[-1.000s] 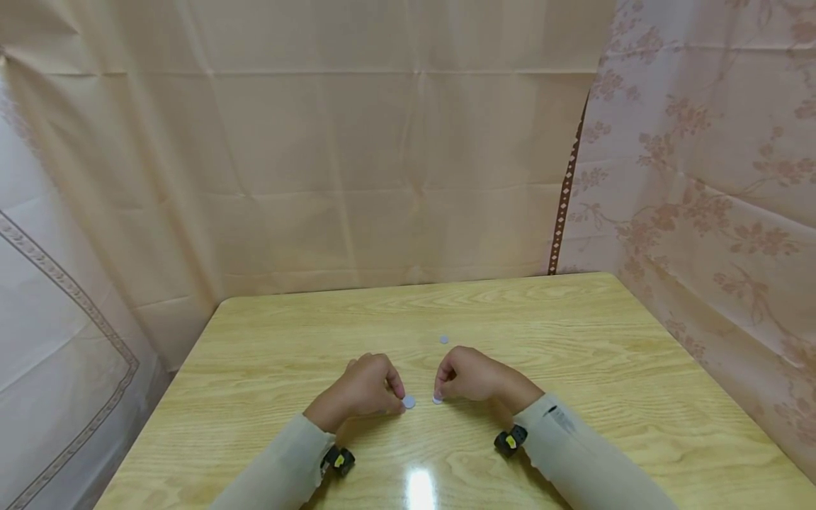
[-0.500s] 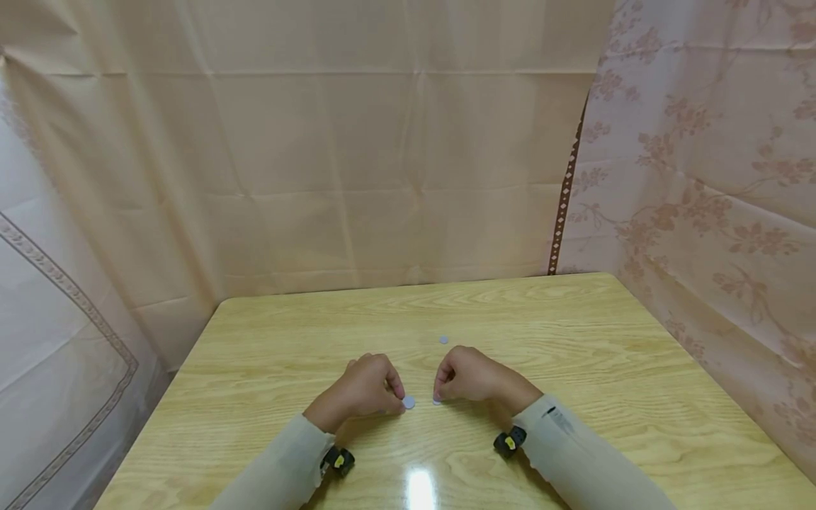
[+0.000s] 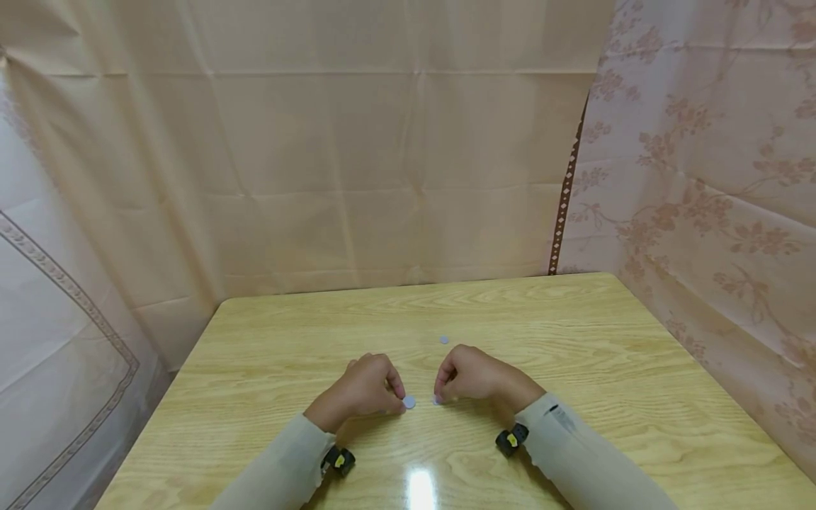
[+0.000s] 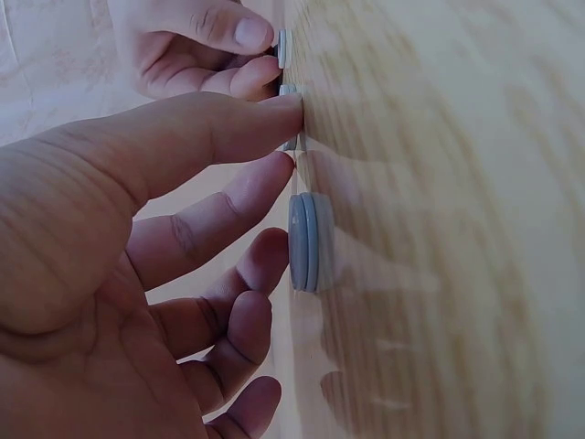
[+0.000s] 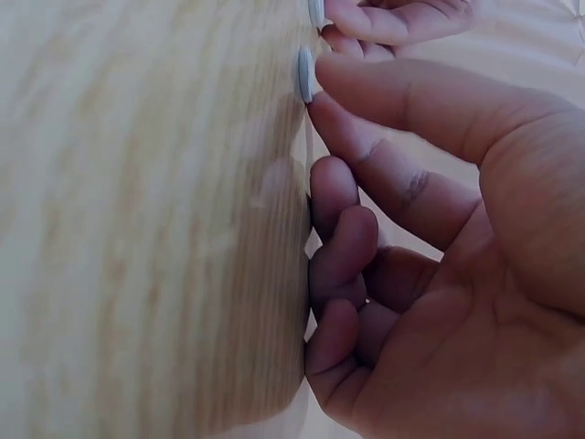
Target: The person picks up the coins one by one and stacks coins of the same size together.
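Note:
In the head view both hands are low over the table, facing each other. My left hand (image 3: 368, 386) pinches the edge of a small, flat, light grey disc (image 3: 409, 402) between thumb and index finger. To its right, my right hand (image 3: 470, 375) pinches a second, mostly covered grey disc (image 3: 436, 400) with its thumb and index fingertips. A thicker grey disc (image 4: 304, 242), perhaps two stacked, shows in the left wrist view below the left fingers; the left hand hides it from the head view. The right wrist view shows the right hand's other fingers curled against the wood.
Another small grey disc (image 3: 444, 340) lies farther back on the glossy wooden table (image 3: 268, 326). Beige curtain (image 3: 408, 156) hangs behind the table, and a flowered cloth (image 3: 720, 184) hangs along the right. Each sleeve cuff has a black device at the wrist.
Almost nothing differs. The right fingertips shift very slightly over their disc, covering a little more of it than a second ago. My left hand stays where it was.

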`<state>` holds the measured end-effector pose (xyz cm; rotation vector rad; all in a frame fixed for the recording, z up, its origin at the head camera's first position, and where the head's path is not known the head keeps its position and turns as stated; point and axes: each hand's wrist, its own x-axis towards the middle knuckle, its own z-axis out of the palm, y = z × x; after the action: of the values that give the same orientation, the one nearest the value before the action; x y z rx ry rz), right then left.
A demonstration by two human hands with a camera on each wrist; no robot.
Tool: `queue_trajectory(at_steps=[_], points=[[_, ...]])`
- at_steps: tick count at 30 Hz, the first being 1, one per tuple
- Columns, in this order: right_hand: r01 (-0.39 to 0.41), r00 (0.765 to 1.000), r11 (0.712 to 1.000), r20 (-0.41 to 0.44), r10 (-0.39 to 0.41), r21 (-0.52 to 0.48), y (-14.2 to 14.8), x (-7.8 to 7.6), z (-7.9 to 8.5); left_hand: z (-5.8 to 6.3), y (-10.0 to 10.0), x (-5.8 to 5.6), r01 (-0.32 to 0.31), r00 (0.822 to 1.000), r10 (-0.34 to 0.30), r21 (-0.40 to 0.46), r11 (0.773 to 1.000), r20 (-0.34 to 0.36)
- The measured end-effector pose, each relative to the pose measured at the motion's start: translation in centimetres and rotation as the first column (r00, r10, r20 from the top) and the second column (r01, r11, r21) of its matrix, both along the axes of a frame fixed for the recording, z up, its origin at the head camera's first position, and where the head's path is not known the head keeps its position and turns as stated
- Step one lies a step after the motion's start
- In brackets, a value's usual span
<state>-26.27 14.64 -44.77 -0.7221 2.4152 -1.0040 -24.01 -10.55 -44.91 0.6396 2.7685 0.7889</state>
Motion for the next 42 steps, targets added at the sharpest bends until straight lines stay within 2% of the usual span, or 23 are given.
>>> queue_trajectory(at_steps=[25, 35, 42], points=[[-0.014, 0.999, 1.000, -0.037, 0.015, 0.021, -0.27, 0.04, -0.18, 0.07, -0.06, -0.04, -0.009, 1.000, 0.009, -0.016, 1.000, 0.005], [0.006, 1.000, 1.000, -0.009, -0.006, 0.013, 0.03, -0.03, 0.13, -0.07, 0.04, 0.01, 0.007, 1.000, -0.008, 0.008, 1.000, 0.012], [0.011, 1.000, 1.000, -0.009, -0.011, -0.018, 0.34, -0.59, 0.15, 0.05, 0.02, 0.08, -0.004, 1.000, 0.004, 0.003, 1.000, 0.021]])
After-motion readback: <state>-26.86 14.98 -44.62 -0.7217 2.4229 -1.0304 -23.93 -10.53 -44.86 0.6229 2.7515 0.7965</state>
